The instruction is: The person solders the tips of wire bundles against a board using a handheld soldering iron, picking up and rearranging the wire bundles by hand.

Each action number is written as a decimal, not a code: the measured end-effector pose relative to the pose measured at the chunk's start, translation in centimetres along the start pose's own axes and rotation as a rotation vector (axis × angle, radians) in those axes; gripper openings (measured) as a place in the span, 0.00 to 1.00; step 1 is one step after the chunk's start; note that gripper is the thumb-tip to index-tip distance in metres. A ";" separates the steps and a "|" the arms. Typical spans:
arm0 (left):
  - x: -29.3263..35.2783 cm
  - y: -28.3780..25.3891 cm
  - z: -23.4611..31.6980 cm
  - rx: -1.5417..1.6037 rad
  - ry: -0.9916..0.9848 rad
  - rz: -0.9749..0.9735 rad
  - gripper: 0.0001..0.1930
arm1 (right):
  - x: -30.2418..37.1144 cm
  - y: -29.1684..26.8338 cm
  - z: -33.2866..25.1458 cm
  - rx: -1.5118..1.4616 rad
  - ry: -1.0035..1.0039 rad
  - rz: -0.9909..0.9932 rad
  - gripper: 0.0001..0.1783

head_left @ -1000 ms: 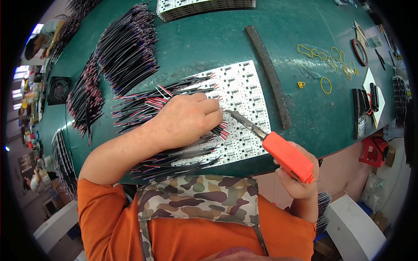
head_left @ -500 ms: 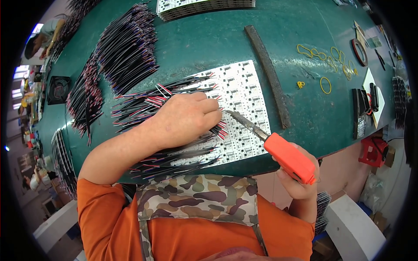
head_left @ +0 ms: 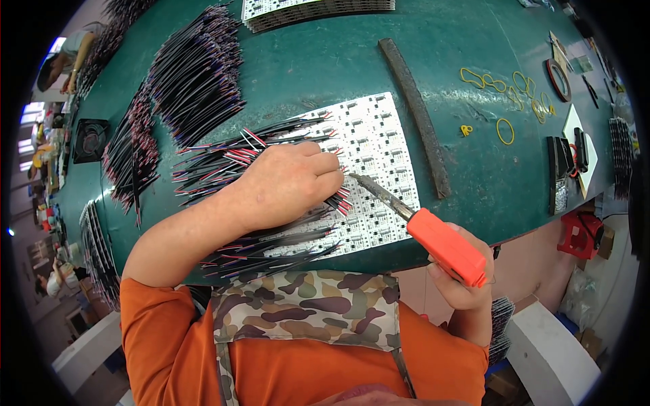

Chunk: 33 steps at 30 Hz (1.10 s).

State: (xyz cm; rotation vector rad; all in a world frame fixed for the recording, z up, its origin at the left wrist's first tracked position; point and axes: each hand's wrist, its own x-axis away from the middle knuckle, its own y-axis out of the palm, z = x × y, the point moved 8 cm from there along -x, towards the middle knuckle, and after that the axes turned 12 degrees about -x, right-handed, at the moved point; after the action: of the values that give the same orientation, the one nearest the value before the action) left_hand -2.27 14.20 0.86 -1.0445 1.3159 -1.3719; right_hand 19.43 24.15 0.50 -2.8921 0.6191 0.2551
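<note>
A white circuit board panel (head_left: 379, 159) with rows of small components lies on the green table. Over its left part my left hand (head_left: 292, 181) is closed on black and red wires (head_left: 338, 201), whose ends poke out past the fingers. More wires (head_left: 217, 162) fan out to the left, and others (head_left: 271, 252) lie across the panel's near edge. My right hand (head_left: 457, 281) grips the red handle of a soldering iron (head_left: 447, 247). Its dark tip points left and reaches the panel just beside the left fingertips; whether it touches a wire is too small to tell.
A dark flat bar (head_left: 414, 115) lies right of the panel. Large wire bundles (head_left: 196, 74) lie at the far left, near a black fan (head_left: 91, 140). Stacked panels (head_left: 318, 15) stand at the back. Yellow rubber bands (head_left: 505, 131) and a tape roll (head_left: 558, 80) lie on the right.
Almost nothing differs. The soldering iron and my right hand have shifted very slightly to the left; my left hand keeps its place on the wires.
</note>
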 end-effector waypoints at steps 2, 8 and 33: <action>0.0 -0.1 0.1 -0.002 0.000 -0.002 0.05 | -0.1 0.0 -0.1 0.004 0.004 0.005 0.32; 0.0 0.1 0.1 0.002 0.001 -0.022 0.13 | -0.4 0.1 -0.4 0.011 -0.016 -0.011 0.32; 0.4 -3.7 -2.5 0.346 -0.382 0.021 0.14 | 2.3 -1.2 -0.7 -0.025 -0.069 0.090 0.35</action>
State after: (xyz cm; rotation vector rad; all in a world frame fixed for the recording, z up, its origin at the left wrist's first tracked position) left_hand -5.00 14.29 4.43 -0.9887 0.7758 -1.2519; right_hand 22.08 24.25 0.87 -2.8691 0.7400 0.3760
